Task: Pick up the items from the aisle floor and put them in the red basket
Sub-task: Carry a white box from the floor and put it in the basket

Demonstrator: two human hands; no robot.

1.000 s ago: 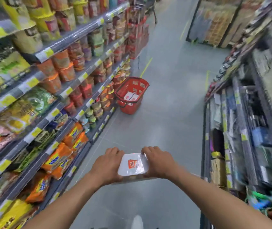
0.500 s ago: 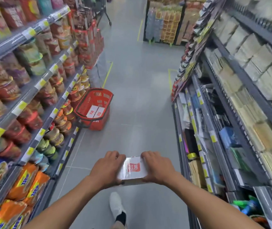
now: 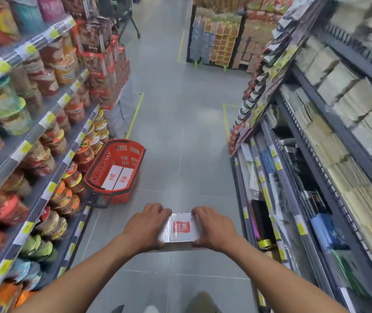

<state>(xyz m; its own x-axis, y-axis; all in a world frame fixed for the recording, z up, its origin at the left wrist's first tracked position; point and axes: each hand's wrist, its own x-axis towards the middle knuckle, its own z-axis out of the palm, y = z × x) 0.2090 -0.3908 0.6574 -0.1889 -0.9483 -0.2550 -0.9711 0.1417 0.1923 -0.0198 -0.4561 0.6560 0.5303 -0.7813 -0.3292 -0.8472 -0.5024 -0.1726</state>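
We grip the white wrapped pack [image 3: 181,228] between both hands: our left hand [image 3: 145,227] curls round its left end and our right hand [image 3: 214,228] round its right end, fingers hooked over the far edge. The red basket [image 3: 121,141] stands on the aisle floor [image 3: 180,132] at eleven o'clock from the pack, near, close beside the left shelving [image 3: 45,123], with two like packs [image 3: 118,178] lying flat inside. We judge it best to carry the pack level over the rim, lower it flat onto those two, and loosen both hands only once it rests
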